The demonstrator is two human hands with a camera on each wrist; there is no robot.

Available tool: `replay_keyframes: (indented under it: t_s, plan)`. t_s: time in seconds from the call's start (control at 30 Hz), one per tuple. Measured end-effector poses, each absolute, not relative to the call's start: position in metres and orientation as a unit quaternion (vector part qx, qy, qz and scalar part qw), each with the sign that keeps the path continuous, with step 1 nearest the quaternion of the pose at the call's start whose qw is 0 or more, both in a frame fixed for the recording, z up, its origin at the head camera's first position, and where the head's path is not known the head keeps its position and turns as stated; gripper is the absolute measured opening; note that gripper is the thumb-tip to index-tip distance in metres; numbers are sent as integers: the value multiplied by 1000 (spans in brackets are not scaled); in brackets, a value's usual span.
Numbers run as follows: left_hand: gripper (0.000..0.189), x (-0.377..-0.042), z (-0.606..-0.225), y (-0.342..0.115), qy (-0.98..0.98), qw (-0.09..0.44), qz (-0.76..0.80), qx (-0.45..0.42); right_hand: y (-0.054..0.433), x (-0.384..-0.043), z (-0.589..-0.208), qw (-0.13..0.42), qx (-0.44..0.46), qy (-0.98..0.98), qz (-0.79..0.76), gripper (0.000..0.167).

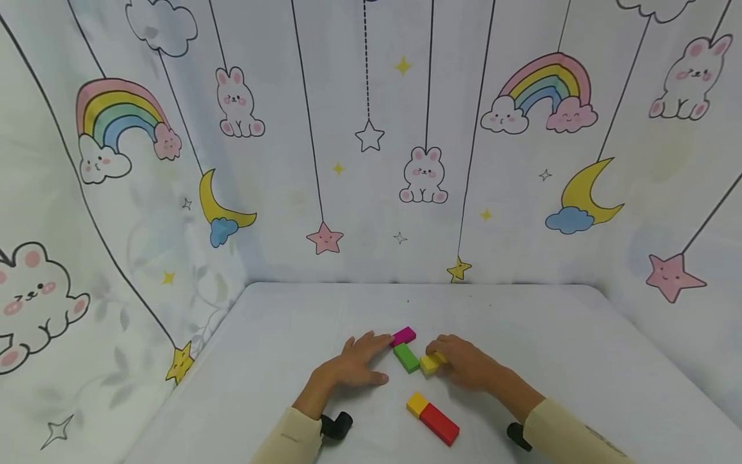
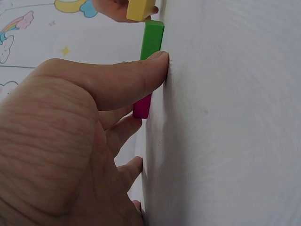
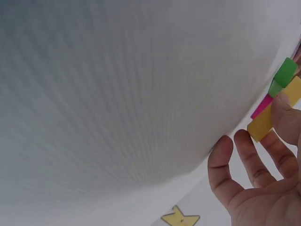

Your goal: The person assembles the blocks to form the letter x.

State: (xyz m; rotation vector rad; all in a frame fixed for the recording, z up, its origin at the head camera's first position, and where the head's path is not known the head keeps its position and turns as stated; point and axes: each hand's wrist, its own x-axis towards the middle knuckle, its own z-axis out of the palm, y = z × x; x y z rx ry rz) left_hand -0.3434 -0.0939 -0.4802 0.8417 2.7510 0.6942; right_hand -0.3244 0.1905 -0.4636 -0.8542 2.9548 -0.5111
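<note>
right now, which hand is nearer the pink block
Left. The left hand has its fingertips at the left end of the pink block; the right hand is farther off, to the right, holding a yellow block.

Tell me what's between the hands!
The head view shows a pink block and green block between the left hand and the right hand, which holds a yellow block.

A white counter (image 1: 261,348) carries a magenta block (image 1: 405,336) just beside a green block (image 1: 406,358); lower in the head view, a yellow-orange block (image 1: 417,405) and a red block (image 1: 439,424) lie, these 2 touching end to end.
</note>
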Motion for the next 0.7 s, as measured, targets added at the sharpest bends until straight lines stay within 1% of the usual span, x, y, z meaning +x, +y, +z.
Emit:
replay_keyframes:
  t_s: [0.1,0.3,0.53,0.7]
  plan:
    - [78,-343,-479,-94,925,93,236,283,191,-322,-463,8,-289,940,-181,33]
    - [78,-344,-479,-94,925,93,237,284,191,-317,-462,22,-296,919,-259,30]
    - [78,-343,-479,-94,923,94,241,284,189,-315,-464,74,-246,898,-358,29]
    - [78,-343,-478,-93,924,96,241,281,188,-317,-466,109,-230,875,-412,29]
